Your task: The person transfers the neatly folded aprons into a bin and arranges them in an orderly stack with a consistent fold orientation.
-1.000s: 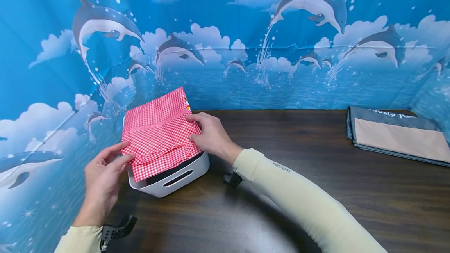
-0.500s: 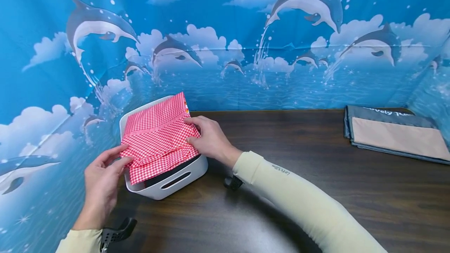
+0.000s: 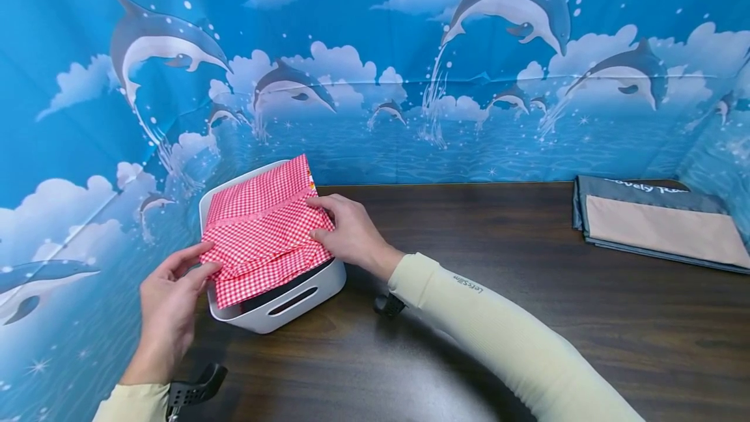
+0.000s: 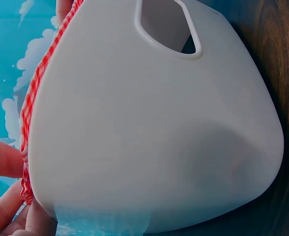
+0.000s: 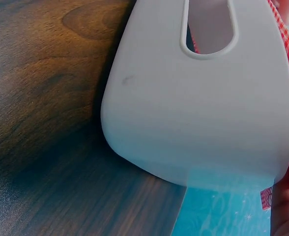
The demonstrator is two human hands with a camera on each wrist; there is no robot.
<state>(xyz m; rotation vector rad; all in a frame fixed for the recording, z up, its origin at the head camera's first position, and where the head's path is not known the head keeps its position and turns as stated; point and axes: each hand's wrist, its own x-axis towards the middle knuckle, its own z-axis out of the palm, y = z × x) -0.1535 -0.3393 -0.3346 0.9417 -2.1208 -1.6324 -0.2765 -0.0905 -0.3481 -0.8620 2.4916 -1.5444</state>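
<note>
A folded red-and-white gingham cloth lies across the top of a white plastic basket with a slot handle. Something dark shows beneath its near edge; what that is cannot be told. My left hand pinches the cloth's left edge between thumb and fingers. At the right edge, my right hand grips the cloth with its thumb on the near side. In the left wrist view, the cloth edge runs along the basket's rim, between fingers. The right wrist view shows the basket wall, with the right hand mostly cut off.
A folded grey and beige fabric item with white lettering lies at the right of the dark wooden table. A blue curtain printed with dolphins hangs behind the table and along its left side.
Both hands have lowered the cloth slightly toward the near side, and the basket's far rim has come into view. Over the last half second almost nothing has moved.
</note>
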